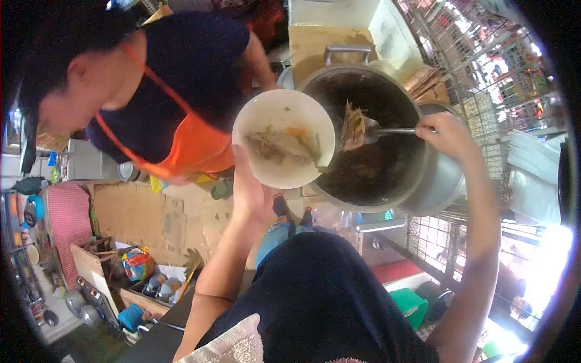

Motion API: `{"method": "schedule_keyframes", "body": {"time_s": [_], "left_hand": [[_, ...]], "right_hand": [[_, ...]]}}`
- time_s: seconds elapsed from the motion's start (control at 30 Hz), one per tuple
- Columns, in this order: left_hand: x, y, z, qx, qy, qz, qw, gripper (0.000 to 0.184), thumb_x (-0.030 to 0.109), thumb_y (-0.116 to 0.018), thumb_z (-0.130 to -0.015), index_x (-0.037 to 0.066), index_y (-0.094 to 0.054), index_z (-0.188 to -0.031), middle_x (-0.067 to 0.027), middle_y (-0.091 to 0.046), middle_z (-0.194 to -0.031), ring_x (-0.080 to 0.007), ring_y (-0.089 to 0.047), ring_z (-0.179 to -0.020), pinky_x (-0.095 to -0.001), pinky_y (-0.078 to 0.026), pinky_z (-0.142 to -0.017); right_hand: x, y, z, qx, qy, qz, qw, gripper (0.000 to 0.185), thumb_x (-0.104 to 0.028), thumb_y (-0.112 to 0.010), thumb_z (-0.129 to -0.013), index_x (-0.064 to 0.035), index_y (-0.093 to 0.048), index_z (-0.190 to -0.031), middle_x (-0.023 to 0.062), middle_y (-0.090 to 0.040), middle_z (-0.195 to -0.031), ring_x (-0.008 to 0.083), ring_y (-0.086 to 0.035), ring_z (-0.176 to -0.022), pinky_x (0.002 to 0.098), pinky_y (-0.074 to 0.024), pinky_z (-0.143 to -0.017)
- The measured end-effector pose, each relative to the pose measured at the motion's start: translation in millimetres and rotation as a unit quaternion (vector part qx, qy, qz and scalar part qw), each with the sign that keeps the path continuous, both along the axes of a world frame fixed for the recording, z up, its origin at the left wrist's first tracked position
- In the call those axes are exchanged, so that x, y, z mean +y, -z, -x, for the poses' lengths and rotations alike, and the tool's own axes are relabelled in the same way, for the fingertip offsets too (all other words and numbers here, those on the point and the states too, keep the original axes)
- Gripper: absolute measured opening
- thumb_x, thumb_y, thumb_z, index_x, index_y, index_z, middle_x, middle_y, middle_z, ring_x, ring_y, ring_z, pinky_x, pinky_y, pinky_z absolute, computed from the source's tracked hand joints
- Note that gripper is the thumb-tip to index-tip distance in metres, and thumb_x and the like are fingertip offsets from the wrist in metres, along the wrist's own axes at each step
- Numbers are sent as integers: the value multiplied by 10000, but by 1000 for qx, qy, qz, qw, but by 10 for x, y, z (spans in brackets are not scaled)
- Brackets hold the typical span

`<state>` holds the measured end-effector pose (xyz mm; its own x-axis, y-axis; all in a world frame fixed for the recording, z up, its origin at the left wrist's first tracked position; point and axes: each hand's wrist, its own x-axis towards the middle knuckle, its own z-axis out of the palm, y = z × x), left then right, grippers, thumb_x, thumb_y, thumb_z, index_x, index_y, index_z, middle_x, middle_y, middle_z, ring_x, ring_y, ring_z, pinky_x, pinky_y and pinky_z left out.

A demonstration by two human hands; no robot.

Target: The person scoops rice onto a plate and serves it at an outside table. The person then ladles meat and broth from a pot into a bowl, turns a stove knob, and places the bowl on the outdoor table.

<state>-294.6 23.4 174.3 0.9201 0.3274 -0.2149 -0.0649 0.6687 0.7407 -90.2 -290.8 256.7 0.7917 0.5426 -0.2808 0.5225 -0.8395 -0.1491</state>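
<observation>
In a cramped cooking space beside wire mesh (445,248). Grasping white bowl (284,104) of broth and meat (281,145) in left grip (247,190), beside pot (387,81), probably limiting drips; clenching handle of ladle (396,130) in right grip (446,134), supporting bony-looking chunks (353,127) over pot.

A white bowl (290,106), partly filled with food, beside a deep metal pot (393,91); loaded ladle (396,130) within the pot's mouth

Left hand (249,190) raised mid-view, palm up, thumb pressing on top, forearm rising from near. Right hand (446,134) is gripping at far right, fingers curling closed, wrist bending, forearm reaching up from near right. Both arms bare, extending forward.
</observation>
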Motion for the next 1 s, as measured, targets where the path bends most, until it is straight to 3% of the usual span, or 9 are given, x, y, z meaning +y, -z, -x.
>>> {"method": "schedule_keyframes", "body": {"time_s": [0.1,0.2,0.33,0.47,0.57,0.7,0.8,0.93,1.0], "left_hand": [[30,3,-143,-43,52,-16,998,673,565,-376,-959,105,-282,-1442,-92,-411,-1414,-242,-433,-1280,-404,-401,-1039],[91,89,-339,16,41,-24,999,687,572,-407,-946,100,-300,-1434,-91,-423,-1405,-240,-444,-1273,-402,-406,-1035],[132,1,-588,77,95,-32,992,667,551,-415,-952,83,-328,-1419,-102,-436,-1395,-236,-453,-1267,-395,-402,-1042],[24,-121,-723,59,128,-30,990,582,485,-353,-993,63,-377,-1393,-121,-494,-1337,-232,-531,-1188,-381,-459,-978],[-46,9,-791,41,173,-8,984,654,528,-392,-967,51,-338,-1411,-129,-459,-1376,-244,-492,-1239,-379,-457,-996],[-209,-50,-805,109,181,-32,977,674,536,-398,-962,44,-328,-1417,-145,-445,-1392,-260,-484,-1249,-389,-428,-1026],[-259,18,-799,59,242,1,969,683,544,-398,-960,46,-324,-1422,-148,-439,-1397,-263,-460,-1271,-397,-393,-1055],[-379,0,-726,35,232,26,972,613,467,-299,-1009,27,-278,-1436,-161,-385,-1427,-272,-411,-1307,-420,-340,-1091],[-393,-3,-703,38,229,29,972,663,513,-334,-984,39,-267,-1443,-158,-373,-1439,-278,-413,-1306,-427,-345,-1088]], "right_hand": [[-83,-297,63,-18,25,-42,999,234,-298,-615,-830,-96,-706,-905,131,-683,-857,304,-650,-842,399,-491,-754],[-142,-541,125,-23,56,-52,997,240,-317,-616,-830,-112,-711,-911,127,-687,-870,304,-654,-841,392,-493,-749],[-158,-680,123,-31,72,-56,995,253,-323,-636,-825,-100,-712,-919,148,-680,-884,314,-647,-841,393,-491,-743],[-162,-691,70,-38,57,-46,997,257,-324,-646,-820,-91,-712,-907,152,-676,-848,317,-648,-808,393,-492,-728],[-159,-670,-7,-12,48,-31,998,254,-323,-644,-821,-90,-714,-894,149,-674,-818,315,-649,-780,395,-492,-706],[-54,-733,-74,28,71,-17,997,242,-315,-641,-819,-94,-716,-884,143,-670,-780,308,-649,-755,392,-490,-676],[81,-809,-15,-52,3,-33,998,221,-307,-650,-805,-110,-722,-877,132,-671,-774,302,-652,-733,397,-498,-666],[333,-849,133,-162,-105,19,981,169,-258,-649,-796,-104,-718,-796,134,-663,-740,307,-659,-713,414,-520,-675],[495,-917,321,-212,-144,54,965,166,-240,-647,-792,-93,-707,-742,132,-660,-726,310,-662,-710,421,-530,-681]]}}
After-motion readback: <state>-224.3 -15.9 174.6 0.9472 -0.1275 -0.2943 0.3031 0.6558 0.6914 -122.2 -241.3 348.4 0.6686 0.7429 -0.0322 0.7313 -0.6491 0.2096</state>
